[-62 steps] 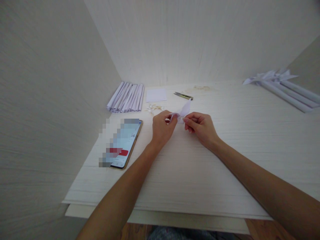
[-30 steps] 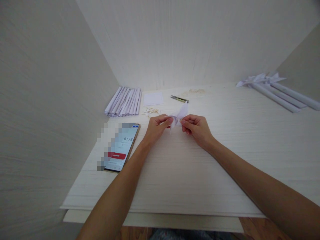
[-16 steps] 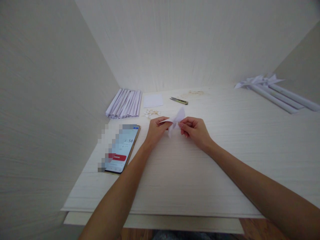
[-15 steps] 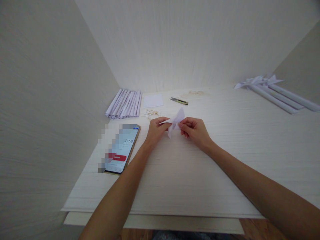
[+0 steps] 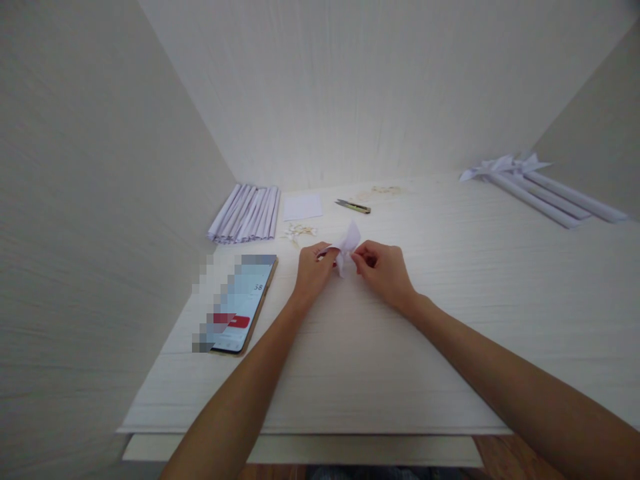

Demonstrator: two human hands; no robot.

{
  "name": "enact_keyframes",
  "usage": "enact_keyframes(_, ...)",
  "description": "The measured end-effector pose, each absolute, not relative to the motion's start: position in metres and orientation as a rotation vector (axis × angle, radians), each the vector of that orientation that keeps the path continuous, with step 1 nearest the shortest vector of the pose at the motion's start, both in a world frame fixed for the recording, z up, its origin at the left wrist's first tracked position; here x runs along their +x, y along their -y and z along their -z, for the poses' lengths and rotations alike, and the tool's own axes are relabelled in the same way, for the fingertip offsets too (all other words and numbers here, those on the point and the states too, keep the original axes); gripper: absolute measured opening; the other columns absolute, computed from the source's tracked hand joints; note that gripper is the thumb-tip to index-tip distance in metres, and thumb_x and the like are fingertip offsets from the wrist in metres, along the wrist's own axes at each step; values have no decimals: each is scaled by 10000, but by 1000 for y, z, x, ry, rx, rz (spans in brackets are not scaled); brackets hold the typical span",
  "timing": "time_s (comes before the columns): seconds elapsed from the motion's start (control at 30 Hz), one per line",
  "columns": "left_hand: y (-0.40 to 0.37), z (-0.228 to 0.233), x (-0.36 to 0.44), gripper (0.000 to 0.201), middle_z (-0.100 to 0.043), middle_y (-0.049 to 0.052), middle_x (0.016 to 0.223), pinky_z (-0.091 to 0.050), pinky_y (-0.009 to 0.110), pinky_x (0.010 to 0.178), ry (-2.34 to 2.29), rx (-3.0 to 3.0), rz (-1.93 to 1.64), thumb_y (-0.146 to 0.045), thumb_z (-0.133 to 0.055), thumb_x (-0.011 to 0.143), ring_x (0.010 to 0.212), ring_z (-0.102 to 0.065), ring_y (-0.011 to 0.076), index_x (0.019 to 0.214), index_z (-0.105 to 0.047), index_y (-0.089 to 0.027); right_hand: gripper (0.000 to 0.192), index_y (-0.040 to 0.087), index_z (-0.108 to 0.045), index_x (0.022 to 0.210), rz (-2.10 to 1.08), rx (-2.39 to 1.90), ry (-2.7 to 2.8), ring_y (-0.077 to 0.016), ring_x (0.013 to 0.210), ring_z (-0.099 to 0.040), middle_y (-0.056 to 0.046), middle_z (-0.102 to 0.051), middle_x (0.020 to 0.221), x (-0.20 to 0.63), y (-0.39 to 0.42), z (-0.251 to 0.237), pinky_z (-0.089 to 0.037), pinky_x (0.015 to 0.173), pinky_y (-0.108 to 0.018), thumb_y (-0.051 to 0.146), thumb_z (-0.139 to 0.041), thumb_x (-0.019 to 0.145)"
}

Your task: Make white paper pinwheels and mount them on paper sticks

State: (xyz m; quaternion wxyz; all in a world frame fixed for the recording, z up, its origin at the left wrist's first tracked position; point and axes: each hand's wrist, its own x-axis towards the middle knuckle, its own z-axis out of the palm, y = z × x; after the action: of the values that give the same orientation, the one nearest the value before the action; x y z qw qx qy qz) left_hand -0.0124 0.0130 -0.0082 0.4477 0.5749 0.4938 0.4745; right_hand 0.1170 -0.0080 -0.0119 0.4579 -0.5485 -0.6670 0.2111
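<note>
A white folded paper pinwheel [image 5: 351,237] is between my two hands above the middle of the table. My left hand [image 5: 316,265] grips its left side, thumb on top. At the pinwheel's right side, the fingers of my right hand [image 5: 376,261] are pinched together beside its centre. Whatever lies in that pinch is too small or hidden to make out. Beyond the left hand are small pale sticks [image 5: 300,231] in a loose pile. Thread snips [image 5: 353,207] lie farther back, to the right of a flat white paper square [image 5: 303,207].
Rolled paper tubes [image 5: 245,213] lie bundled at the back left. A phone [image 5: 245,303] rests left of my forearm. Several paper pinwheels on tube handles [image 5: 537,190] lie at the back right. Walls stand behind and beside the white table [image 5: 350,373].
My right hand has shifted slightly away from the pinwheel's paper, fingers still pinched. The left hand keeps its grip. The whole view has shifted a little.
</note>
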Motion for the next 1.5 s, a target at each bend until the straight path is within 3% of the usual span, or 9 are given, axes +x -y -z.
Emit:
enact_keyframes(0.07, -13, 10, -12, 185, -487, -29, 490, -440, 233, 540, -1247, 1420, -1184, -252, -483, 625, 513, -473, 97, 481, -516, -140, 118, 155, -534, 559, -535, -1371, 1634, -97, 434, -488, 3, -548, 476, 114, 9, 11, -358, 463, -220, 171, -515, 674)
enact_keyframes(0.27, -11, 9, -10, 189, -489, -28, 505, -447, 237, 556, -1236, 1412, -1233, -266, -471, 639, 532, -476, 98, 512, -527, -138, 160, 155, -480, 546, -1153, -1296, 1237, -64, 332, -412, 11, -532, 436, 109, 9, 7, -307, 349, -183, 214, -488, 694)
enact_keyframes(0.57, -10, 10, -11, 207, -503, -17, 533, -436, 251, 581, -1259, 1555, -1256, -282, -461, 672, 564, -482, 114, 539, -547, -149, 131, 157, -526, 581, -337, -1383, 1746, -98, 436, -497, 2, -559, 485, 113, 14, 7, -348, 463, -210, 156, -483, 704)
enact_keyframes(0.8, -10, 10, -11, 230, -476, -21, 525, -426, 255, 596, -1325, 1627, -1257, -281, -429, 691, 568, -476, 115, 501, -482, -163, 132, 156, -535, 587, -354, -1401, 1686, -101, 437, -492, 4, -555, 482, 111, 14, 11, -345, 454, -207, 177, -487, 708)
enact_keyframes(1.5, -11, 8, -12, 240, -486, -14, 510, -414, 243, 559, -1317, 1635, -1253, -276, -427, 693, 541, -467, 113, 497, -499, -157, 135, 156, -529, 613, -495, -1333, 1657, -86, 415, -469, 7, -542, 490, 113, 15, 8, -347, 436, -202, 203, -482, 730)
